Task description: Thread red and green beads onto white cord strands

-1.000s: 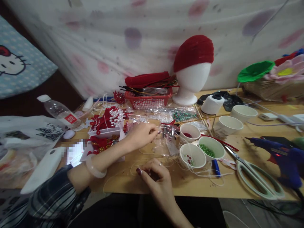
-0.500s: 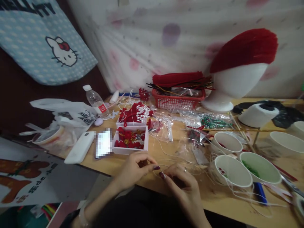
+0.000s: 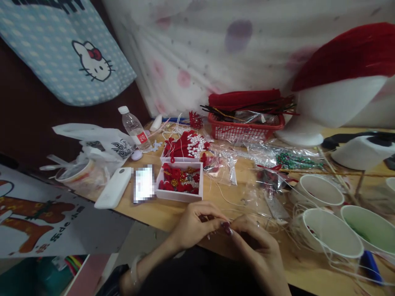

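Note:
My left hand (image 3: 197, 224) is closed in a pinch at the table's front edge. Its fingertips meet those of my right hand (image 3: 257, 242), also pinched. Between them is a thin pale cord, mostly hidden by the fingers now. Slack loops of pale cord (image 3: 226, 199) lie on the table just beyond. Behind my left hand stands a small white box (image 3: 180, 196) of red and gold ornaments. Another box with red pieces (image 3: 179, 147) and white bead strands (image 3: 196, 144) sits behind it.
At right stand several paper cups (image 3: 333, 232), cord trailing over them, and a blue roll (image 3: 371, 267). Farther back are plastic bags of green beads (image 3: 298, 160), a red basket (image 3: 247, 130) and a white head form (image 3: 336, 102). A phone (image 3: 144, 183), white power bank (image 3: 114, 188) and bottle (image 3: 133, 127) stand left.
My hands have drawn together, fingertips now touching, and the cord that showed between them is now mostly covered. The view has shifted, so the table things appear farther right for the most part.

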The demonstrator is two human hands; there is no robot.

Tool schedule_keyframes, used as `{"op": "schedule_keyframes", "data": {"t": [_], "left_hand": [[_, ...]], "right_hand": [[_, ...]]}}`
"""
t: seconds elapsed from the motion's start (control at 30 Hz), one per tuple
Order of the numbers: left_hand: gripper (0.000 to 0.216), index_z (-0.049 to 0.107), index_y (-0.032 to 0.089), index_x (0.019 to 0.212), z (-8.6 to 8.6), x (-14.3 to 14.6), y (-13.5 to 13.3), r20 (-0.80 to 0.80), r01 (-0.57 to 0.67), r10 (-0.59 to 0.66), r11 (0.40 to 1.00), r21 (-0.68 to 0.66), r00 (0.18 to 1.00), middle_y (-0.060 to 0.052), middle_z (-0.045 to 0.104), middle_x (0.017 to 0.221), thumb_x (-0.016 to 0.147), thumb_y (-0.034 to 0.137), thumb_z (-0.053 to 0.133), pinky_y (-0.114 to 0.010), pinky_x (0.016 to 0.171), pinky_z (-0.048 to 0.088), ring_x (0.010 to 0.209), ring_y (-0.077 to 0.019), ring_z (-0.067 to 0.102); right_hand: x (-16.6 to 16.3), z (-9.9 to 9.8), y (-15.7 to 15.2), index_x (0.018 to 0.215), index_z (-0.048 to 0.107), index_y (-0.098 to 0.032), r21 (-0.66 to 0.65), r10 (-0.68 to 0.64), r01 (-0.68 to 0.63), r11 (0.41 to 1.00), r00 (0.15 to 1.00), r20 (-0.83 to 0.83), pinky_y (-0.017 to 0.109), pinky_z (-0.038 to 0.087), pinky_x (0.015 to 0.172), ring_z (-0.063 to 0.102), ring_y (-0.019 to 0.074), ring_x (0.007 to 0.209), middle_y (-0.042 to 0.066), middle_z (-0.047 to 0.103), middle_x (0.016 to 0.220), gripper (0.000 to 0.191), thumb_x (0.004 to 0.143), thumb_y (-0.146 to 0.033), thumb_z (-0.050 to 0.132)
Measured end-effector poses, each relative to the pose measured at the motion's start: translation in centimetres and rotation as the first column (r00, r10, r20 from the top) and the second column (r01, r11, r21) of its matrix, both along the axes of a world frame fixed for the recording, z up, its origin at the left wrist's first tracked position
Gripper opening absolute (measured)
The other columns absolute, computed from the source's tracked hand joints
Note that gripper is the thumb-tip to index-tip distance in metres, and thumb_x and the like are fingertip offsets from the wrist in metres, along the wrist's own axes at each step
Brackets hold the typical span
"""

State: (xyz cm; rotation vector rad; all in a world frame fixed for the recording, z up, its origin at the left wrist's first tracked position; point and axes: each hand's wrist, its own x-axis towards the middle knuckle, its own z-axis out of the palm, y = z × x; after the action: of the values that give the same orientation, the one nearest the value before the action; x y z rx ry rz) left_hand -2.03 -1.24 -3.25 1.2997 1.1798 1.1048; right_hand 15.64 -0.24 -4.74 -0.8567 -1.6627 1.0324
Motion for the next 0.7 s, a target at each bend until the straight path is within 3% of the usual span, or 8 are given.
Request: {"op": "schedule_keyframes", "data": {"t": [0.3,0.53,0.7], "left_hand": [[0.016,0.073,0.017,0.076,0.5,-0.1,-0.2,-0.134,0.005,-0.005,1.0,0.003,0.991,-0.002,0.064,0.08,0.083,0.031,0.07,-0.021,0.06,0.041,0.069,-0.0108,0.055],[0.029,0.072,0.015,0.075,0.1,0.3,-0.1,0.008,-0.027,0.028,0.995,-0.091,1.0,-0.002,0.06,0.078,0.077,0.043,0.077,-0.019,0.048,0.041,0.06,-0.0094,0.053],[0.042,0.075,0.014,0.079,-0.6,0.6,0.1,0.246,-0.01,0.064,0.977,-0.213,0.967,-0.001,0.06,0.07,0.073,0.055,0.077,-0.018,0.042,0.039,0.049,-0.0062,0.049]], "right_hand": [[0.4,-0.6,0.0,0.076,0.071,-0.022,-0.016,0.035,-0.033,0.999,0.995,0.098,0.025,0.052,0.061,0.066,0.0174,0.067,0.003,0.069,0.072,0.015,0.089,-0.027,0.066],[0.1,-0.4,-0.4,0.085,0.077,-0.027,-0.105,-0.003,0.005,0.994,1.0,0.024,0.025,0.05,0.065,0.065,0.0169,0.07,0.001,0.07,0.075,0.009,0.088,-0.03,0.069],[-0.1,0.0,-0.5,0.084,0.079,-0.028,-0.175,-0.056,0.05,0.983,0.998,-0.027,0.026,0.049,0.065,0.065,0.0177,0.07,0.002,0.071,0.078,0.009,0.085,-0.033,0.072]]}}
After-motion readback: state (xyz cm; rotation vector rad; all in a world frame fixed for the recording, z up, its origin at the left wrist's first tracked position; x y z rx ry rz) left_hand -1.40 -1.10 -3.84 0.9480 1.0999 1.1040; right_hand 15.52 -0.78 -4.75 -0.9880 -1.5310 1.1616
